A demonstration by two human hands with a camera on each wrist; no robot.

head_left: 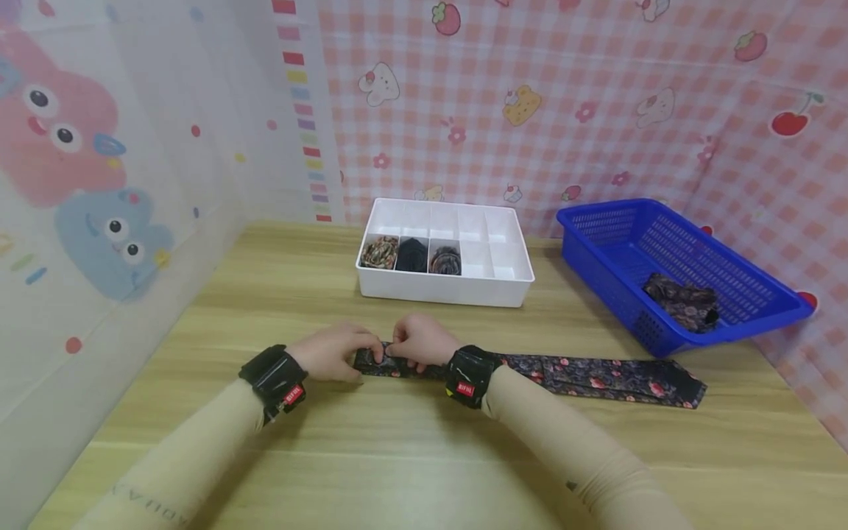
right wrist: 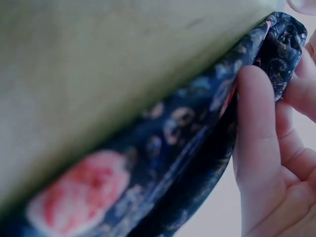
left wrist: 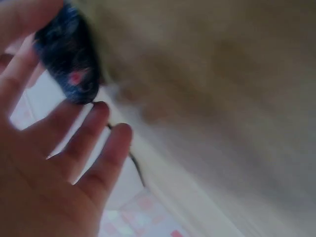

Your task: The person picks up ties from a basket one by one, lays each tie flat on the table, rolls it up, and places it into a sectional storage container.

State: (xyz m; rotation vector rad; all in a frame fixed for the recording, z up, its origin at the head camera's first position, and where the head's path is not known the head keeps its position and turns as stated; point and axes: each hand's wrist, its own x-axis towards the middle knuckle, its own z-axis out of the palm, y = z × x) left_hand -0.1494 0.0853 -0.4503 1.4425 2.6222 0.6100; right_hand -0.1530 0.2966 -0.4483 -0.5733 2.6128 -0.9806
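Note:
A dark necktie with pink flowers [head_left: 612, 380] lies lengthwise across the table, its wide pointed end to the right. At its left end the fabric is folded or rolled into a small bundle [left wrist: 71, 59]. My left hand [head_left: 333, 352] pinches this end between thumb and fingers, the other fingers spread in the left wrist view. Close beside it, my right hand [head_left: 425, 341] grips the tie just right of the bundle. The right wrist view shows its thumb [right wrist: 256, 118] along the tie, with the curled end [right wrist: 284, 54] at the fingertips.
Behind the hands stands a white divided box [head_left: 445, 287]. Three front compartments hold a patterned roll [head_left: 380, 252], a black roll [head_left: 412, 255] and a grey roll [head_left: 445, 260]. At the right, a blue basket [head_left: 599, 269] contains crumpled dark fabric [head_left: 682, 302].

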